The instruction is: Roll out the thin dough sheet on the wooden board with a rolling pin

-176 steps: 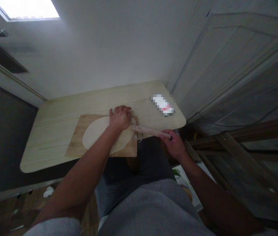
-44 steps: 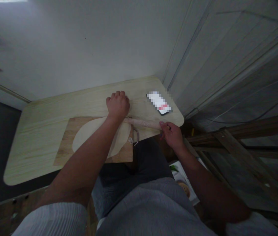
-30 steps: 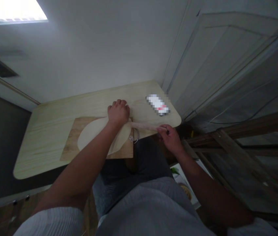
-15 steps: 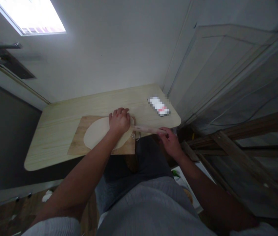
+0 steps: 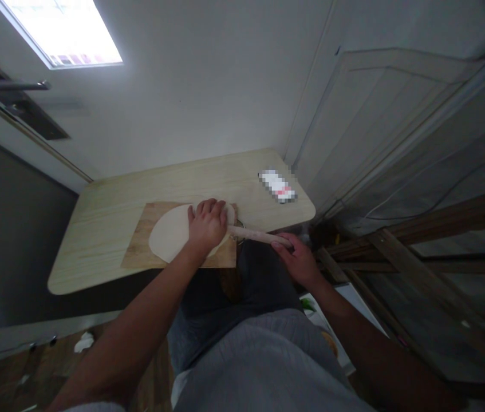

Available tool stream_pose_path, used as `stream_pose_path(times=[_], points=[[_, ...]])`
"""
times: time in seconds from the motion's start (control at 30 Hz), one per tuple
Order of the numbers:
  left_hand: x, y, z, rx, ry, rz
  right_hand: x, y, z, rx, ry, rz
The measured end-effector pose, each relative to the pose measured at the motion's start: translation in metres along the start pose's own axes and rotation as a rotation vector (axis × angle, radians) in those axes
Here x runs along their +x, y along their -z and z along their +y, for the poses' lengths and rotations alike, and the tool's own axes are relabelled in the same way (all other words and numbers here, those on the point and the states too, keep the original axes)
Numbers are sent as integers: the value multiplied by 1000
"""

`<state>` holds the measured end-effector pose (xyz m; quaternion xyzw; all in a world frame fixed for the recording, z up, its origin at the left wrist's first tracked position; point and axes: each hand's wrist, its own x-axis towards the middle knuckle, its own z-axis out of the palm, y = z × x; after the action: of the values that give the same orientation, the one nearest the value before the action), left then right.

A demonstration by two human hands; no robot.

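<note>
A round sheet of pale dough [image 5: 167, 234] lies spread on a wooden cutting board [image 5: 137, 252]. My left hand [image 5: 208, 226] rests on top of the dough, its fingers bent over the left end of a wooden rolling pin [image 5: 255, 234], which disappears beneath the palm. The rest of the pin slants out past the board's right edge. Its other end is gripped by my right hand [image 5: 298, 257], off the table's front edge, with the fingers wrapped round it. Part of the dough is hidden under my left hand.
The board sits at the front of a light wood-grain table [image 5: 100, 217] against a white door. A blurred-out phone-like object [image 5: 277, 186] lies at the table's right. Below my right arm is a white tray [image 5: 365, 303]. Wooden beams [image 5: 418, 274] stand to the right.
Both hands and the rolling pin have come slightly toward my body. My left fingers are more curled than before. The view has shifted a little.
</note>
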<state>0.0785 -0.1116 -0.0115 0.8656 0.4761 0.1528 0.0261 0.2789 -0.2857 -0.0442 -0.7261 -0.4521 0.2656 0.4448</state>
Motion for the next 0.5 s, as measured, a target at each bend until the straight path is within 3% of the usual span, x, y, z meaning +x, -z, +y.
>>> stream_pose_path(times=[0.23,0.5], points=[[12,-3,0,-1,11,-57,3,2,-3,-63,-9,20],[29,-8,2,-4,-2,-36,14,6,-8,-114,-24,32]])
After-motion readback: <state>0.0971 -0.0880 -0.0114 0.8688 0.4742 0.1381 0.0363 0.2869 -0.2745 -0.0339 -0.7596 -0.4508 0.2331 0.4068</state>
